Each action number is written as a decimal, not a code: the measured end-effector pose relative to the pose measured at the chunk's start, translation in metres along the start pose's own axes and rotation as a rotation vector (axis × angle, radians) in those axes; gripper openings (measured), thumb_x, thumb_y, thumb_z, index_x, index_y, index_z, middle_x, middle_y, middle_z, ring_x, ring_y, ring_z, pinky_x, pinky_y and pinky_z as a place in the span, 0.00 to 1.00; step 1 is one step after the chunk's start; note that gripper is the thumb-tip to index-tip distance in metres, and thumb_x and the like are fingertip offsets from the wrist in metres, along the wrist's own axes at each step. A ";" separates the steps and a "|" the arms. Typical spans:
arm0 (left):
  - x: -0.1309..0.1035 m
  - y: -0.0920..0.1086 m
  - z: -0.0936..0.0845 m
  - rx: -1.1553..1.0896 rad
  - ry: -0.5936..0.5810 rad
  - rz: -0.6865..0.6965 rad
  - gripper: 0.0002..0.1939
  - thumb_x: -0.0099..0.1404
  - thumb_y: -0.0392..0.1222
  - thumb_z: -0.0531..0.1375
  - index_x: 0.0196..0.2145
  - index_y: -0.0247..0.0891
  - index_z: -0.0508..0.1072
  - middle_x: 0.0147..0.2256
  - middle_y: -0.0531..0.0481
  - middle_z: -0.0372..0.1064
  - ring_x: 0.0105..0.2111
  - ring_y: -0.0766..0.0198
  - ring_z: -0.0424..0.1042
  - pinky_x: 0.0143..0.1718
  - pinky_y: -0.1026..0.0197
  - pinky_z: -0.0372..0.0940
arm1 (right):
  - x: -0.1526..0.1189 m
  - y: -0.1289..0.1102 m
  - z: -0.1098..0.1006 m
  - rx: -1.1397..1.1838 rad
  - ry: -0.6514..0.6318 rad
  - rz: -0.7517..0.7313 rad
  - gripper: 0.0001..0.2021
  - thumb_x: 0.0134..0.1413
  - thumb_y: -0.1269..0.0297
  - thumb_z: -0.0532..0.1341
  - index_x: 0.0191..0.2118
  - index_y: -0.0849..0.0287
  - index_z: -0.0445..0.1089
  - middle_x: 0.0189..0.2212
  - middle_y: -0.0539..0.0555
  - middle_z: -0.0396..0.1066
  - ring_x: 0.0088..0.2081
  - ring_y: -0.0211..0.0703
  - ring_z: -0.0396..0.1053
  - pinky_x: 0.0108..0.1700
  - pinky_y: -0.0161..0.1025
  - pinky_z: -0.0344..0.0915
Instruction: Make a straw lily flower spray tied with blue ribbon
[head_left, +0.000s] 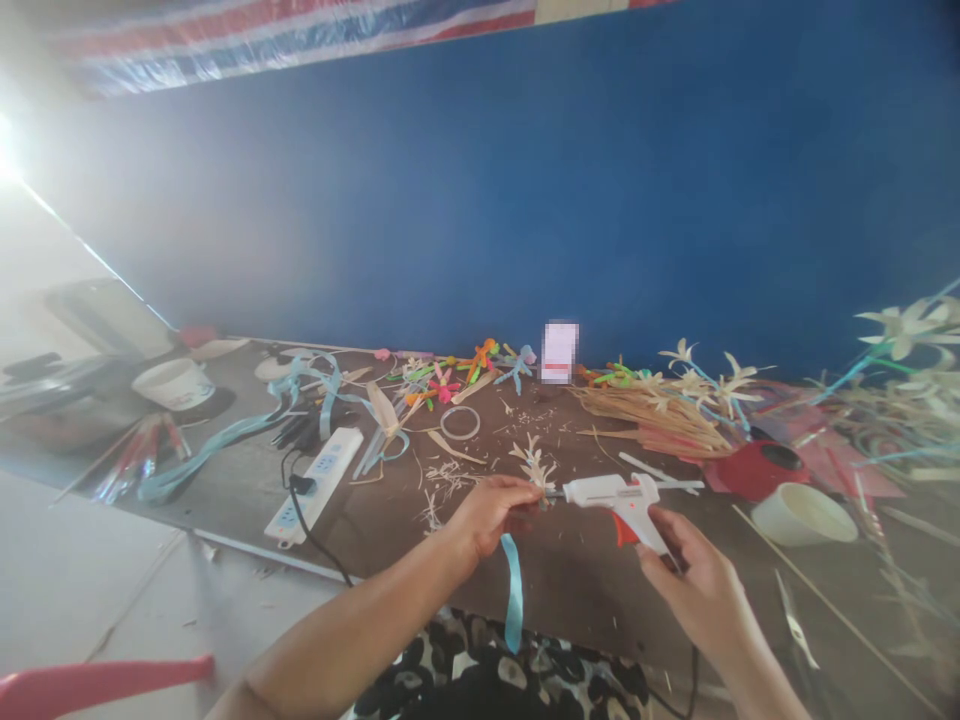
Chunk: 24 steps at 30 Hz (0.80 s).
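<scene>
My right hand (694, 565) is wrapped round the handle of a white hot glue gun (611, 492) with an orange trigger. A pale glue stick (681, 486) juts out of its back end. The gun's nozzle points left, close to my left hand (499, 512). Between the left thumb and fingers is a small flower of pale dried strips (534, 462), its petals standing up above the fingertips. A light blue ribbon (513, 595) hangs down below the left hand; where its upper end goes is hidden.
A white power strip (315, 487) with a black plug lies at left. Scissors (796, 625), a cream cup (804, 514) and a red round object (759, 468) are at right. Colourful pipe-cleaner figures (480, 360) and dried husks (656, 415) line the back, by the blue wall (525, 180).
</scene>
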<state>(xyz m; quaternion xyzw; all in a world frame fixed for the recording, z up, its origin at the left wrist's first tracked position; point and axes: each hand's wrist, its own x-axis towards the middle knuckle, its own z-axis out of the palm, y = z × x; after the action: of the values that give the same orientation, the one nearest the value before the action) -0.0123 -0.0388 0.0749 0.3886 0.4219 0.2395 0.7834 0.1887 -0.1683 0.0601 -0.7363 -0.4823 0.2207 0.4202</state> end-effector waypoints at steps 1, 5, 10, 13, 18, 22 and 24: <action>0.000 0.000 0.000 0.003 0.002 0.005 0.09 0.44 0.41 0.63 0.24 0.33 0.72 0.23 0.50 0.68 0.25 0.66 0.66 0.23 0.65 0.60 | 0.000 0.000 0.000 -0.012 -0.002 -0.004 0.18 0.42 0.62 0.56 0.43 0.60 0.60 0.38 0.56 0.70 0.37 0.44 0.69 0.33 0.33 0.65; 0.000 -0.001 -0.002 0.006 0.008 0.023 0.09 0.43 0.41 0.63 0.24 0.33 0.72 0.24 0.49 0.68 0.27 0.65 0.65 0.24 0.65 0.60 | 0.000 0.000 -0.003 -0.061 -0.005 -0.008 0.18 0.43 0.63 0.56 0.43 0.59 0.60 0.37 0.55 0.70 0.37 0.44 0.69 0.34 0.34 0.65; -0.001 0.001 -0.001 0.003 0.006 0.021 0.10 0.42 0.41 0.64 0.24 0.33 0.72 0.24 0.49 0.69 0.28 0.65 0.66 0.24 0.65 0.60 | -0.001 -0.004 -0.003 -0.034 -0.011 -0.020 0.18 0.43 0.63 0.56 0.43 0.60 0.60 0.37 0.56 0.70 0.37 0.44 0.69 0.34 0.34 0.65; -0.001 0.001 -0.001 -0.001 0.010 0.012 0.09 0.42 0.41 0.64 0.23 0.34 0.72 0.24 0.49 0.68 0.28 0.65 0.66 0.24 0.65 0.61 | 0.000 -0.007 -0.003 -0.056 0.003 -0.010 0.17 0.43 0.63 0.55 0.43 0.60 0.60 0.37 0.55 0.70 0.37 0.44 0.69 0.35 0.34 0.65; 0.000 -0.001 -0.002 -0.006 0.009 0.017 0.10 0.42 0.40 0.64 0.24 0.33 0.72 0.24 0.49 0.68 0.26 0.66 0.65 0.24 0.65 0.61 | 0.000 -0.007 -0.004 -0.056 0.009 0.007 0.18 0.42 0.63 0.55 0.43 0.60 0.61 0.37 0.55 0.70 0.37 0.44 0.69 0.35 0.33 0.65; 0.000 0.000 -0.001 -0.010 -0.002 0.011 0.08 0.43 0.40 0.63 0.24 0.34 0.72 0.25 0.49 0.68 0.27 0.66 0.65 0.24 0.65 0.61 | 0.001 -0.005 -0.003 -0.032 -0.014 -0.003 0.18 0.43 0.63 0.55 0.43 0.60 0.60 0.37 0.56 0.70 0.38 0.44 0.69 0.36 0.34 0.65; 0.000 0.000 -0.001 -0.006 -0.009 0.007 0.08 0.43 0.40 0.63 0.24 0.34 0.72 0.25 0.50 0.68 0.27 0.66 0.65 0.24 0.65 0.61 | 0.001 -0.004 -0.003 -0.035 -0.012 -0.011 0.18 0.42 0.63 0.55 0.43 0.60 0.60 0.38 0.56 0.70 0.39 0.45 0.68 0.37 0.35 0.65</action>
<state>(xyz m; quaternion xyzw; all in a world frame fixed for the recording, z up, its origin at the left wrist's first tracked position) -0.0128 -0.0388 0.0746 0.3891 0.4161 0.2417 0.7855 0.1891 -0.1680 0.0651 -0.7397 -0.4926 0.2144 0.4053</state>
